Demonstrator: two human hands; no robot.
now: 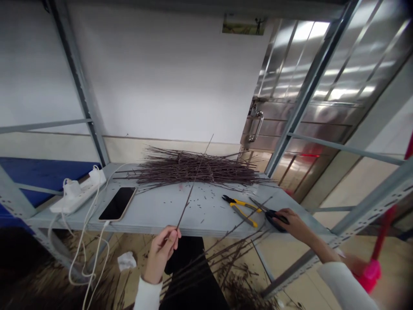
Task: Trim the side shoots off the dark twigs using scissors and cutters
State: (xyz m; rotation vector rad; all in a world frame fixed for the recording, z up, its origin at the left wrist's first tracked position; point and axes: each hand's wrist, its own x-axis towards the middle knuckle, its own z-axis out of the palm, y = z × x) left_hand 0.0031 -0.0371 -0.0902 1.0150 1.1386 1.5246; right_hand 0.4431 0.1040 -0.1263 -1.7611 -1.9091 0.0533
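Note:
My left hand (pixel 163 250) is closed in a pinch on the near end of a long thin brown twig (pixel 190 193) that slants up and away over the grey shelf (pixel 167 211). My right hand (pixel 292 223) rests on the shelf's right side with its fingers closed round the black handles of a pair of scissors (pixel 269 212), whose blades point left. Yellow-handled pliers (pixel 241 206) lie just left of the scissors. A big heap of similar twigs (pixel 193 168) lies along the back of the shelf.
A black phone (pixel 118 203) on a white cable and a white power strip (pixel 79 191) sit at the shelf's left. Small twig bits dot the surface. More twigs and a crumpled tissue (pixel 126 260) lie on the floor below. Metal frame posts stand on both sides.

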